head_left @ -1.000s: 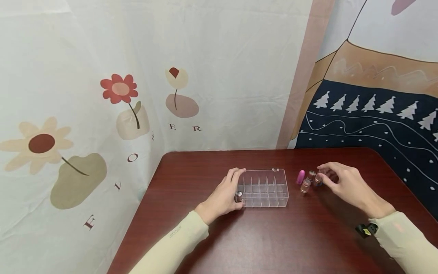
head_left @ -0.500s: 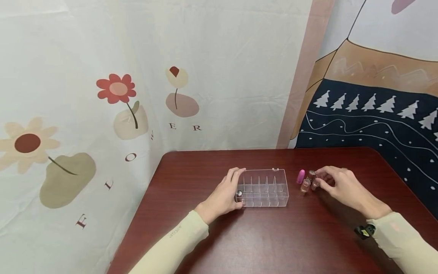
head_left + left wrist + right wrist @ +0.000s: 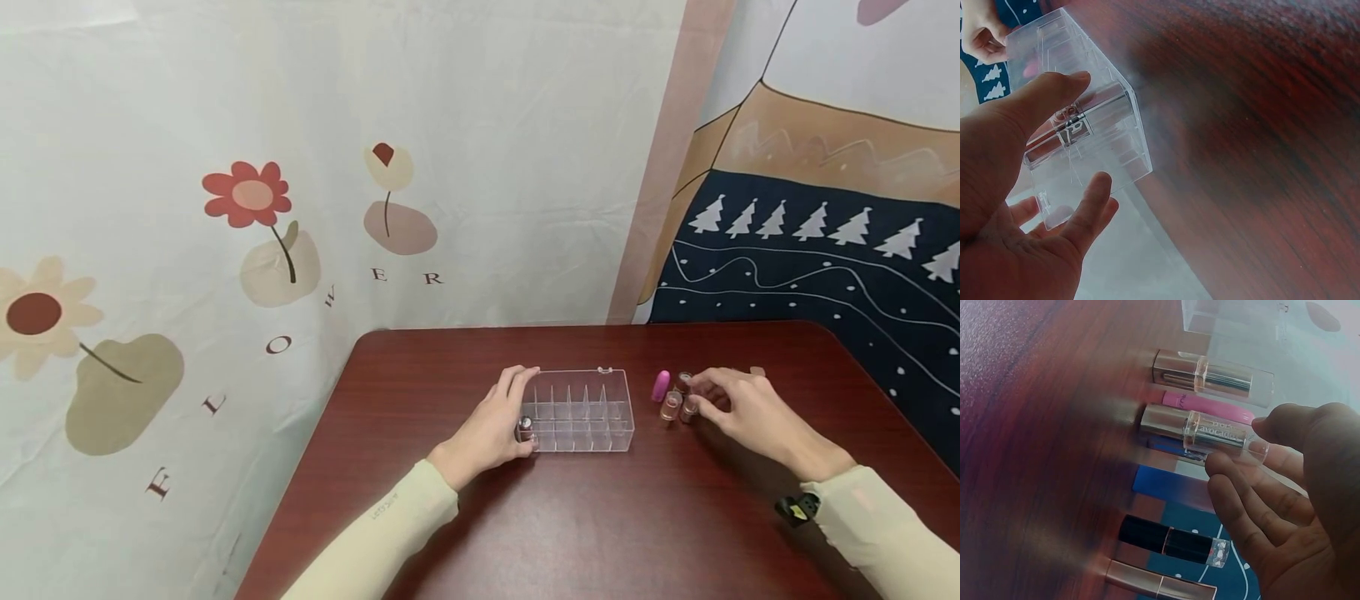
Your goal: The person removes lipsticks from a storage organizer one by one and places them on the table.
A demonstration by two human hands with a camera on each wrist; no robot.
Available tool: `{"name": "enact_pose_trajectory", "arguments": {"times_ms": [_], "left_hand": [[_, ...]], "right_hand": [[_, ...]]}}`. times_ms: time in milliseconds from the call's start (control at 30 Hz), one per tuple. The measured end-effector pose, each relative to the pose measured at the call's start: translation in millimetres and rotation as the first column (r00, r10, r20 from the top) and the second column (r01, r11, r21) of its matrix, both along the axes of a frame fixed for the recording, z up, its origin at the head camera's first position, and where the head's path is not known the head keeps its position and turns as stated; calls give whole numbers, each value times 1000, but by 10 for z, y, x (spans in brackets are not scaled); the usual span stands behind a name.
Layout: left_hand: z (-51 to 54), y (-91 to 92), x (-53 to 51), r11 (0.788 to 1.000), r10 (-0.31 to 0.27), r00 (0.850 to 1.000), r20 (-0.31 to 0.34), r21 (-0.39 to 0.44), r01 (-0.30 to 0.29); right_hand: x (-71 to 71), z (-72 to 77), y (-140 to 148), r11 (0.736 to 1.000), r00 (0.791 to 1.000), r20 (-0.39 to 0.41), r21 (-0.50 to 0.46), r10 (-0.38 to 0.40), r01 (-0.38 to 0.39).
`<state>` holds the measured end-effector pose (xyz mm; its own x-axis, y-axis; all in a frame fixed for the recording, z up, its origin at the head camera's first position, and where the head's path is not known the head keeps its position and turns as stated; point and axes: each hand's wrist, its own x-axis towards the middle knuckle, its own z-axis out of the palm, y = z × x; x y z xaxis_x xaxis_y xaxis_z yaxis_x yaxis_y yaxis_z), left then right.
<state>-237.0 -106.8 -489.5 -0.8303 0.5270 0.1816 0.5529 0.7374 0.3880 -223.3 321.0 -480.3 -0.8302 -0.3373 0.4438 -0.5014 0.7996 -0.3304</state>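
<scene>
My left hand (image 3: 487, 425) grips the left end of a clear divided organizer box (image 3: 581, 437), thumb in front and fingers behind. In the left wrist view, lipstick tubes (image 3: 1044, 150) stand in the compartments near that thumb. At the right of the box, my right hand (image 3: 757, 421) pinches a lipstick (image 3: 1163, 422) by its clear cap between thumb and fingers. This lipstick has a shiny metallic base and stands upright at the table. Close by are a similar clear-capped lipstick (image 3: 671, 407) and a bright pink tube (image 3: 661, 386).
Behind the right hand, the right wrist view shows a blue tube (image 3: 1169, 487), a black tube (image 3: 1172, 540) and a gold tube (image 3: 1160, 581). The dark red table (image 3: 585, 525) meets a printed cloth (image 3: 510, 167) along its back edge.
My right hand has moved a little left with the lipstick, bringing it close beside the other clear-capped one. The left hand and the organizer box stay in place.
</scene>
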Motion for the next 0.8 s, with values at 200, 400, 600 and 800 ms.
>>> {"name": "enact_pose_trajectory", "arguments": {"times_ms": [200, 400, 600, 800], "left_hand": [[8, 0, 0, 1000, -5, 1000, -4, 4, 5], [14, 2, 1, 1000, -6, 1000, -4, 11, 6], [19, 3, 1, 1000, -4, 1000, -4, 8, 4], [26, -1, 5, 1000, -2, 1000, 0, 5, 2]], "right_hand": [[4, -9, 2, 1000, 1000, -10, 0, 7, -7], [0, -15, 15, 1000, 1000, -23, 6, 12, -12], [0, 28, 10, 1000, 998, -61, 8, 10, -9], [35, 127, -16, 1000, 997, -77, -10, -20, 19]]}}
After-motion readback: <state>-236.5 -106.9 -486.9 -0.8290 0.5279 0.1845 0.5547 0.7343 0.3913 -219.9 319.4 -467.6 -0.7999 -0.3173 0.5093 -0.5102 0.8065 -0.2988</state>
